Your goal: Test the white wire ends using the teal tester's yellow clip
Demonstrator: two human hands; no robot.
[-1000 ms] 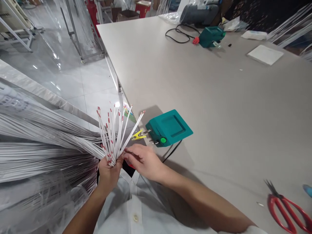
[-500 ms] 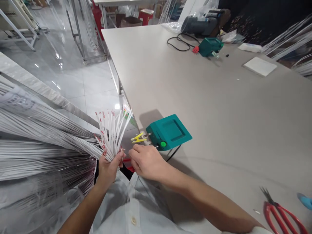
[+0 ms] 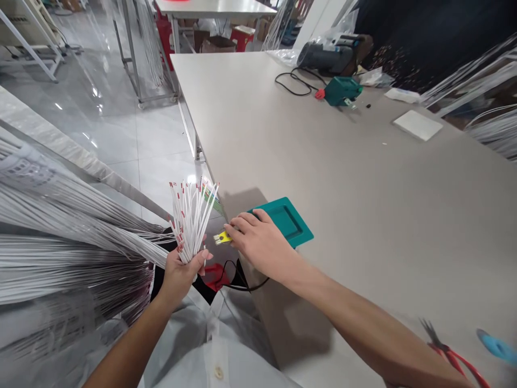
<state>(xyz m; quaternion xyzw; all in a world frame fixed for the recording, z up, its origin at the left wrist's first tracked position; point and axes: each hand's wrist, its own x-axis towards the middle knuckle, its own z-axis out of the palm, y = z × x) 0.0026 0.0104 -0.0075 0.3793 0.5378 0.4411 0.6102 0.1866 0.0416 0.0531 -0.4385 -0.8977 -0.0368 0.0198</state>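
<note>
My left hand (image 3: 180,275) is closed round a bundle of thin white wires with red tips (image 3: 191,215), which fan upward beside the table's near left edge. The wires run back into a large sheaf (image 3: 60,237) at my left. My right hand (image 3: 260,242) lies over the near end of a teal box (image 3: 288,221) on the table, fingers bent and touching the yellow clip (image 3: 222,237) that sticks out of it. A black cable (image 3: 238,283) and a red piece (image 3: 214,275) hang below the table edge by my shirt.
Red-handled scissors (image 3: 456,355) and a blue object (image 3: 498,347) lie at the near right. A second teal box (image 3: 341,90) with a black cable, a dark machine (image 3: 329,54), and a white pad (image 3: 418,125) sit far across the grey table (image 3: 363,178). Metal racks stand on the floor at left.
My right hand has moved forward from beside the wire bundle onto the teal box and its yellow clip. The fanned wires have drawn closer together.
</note>
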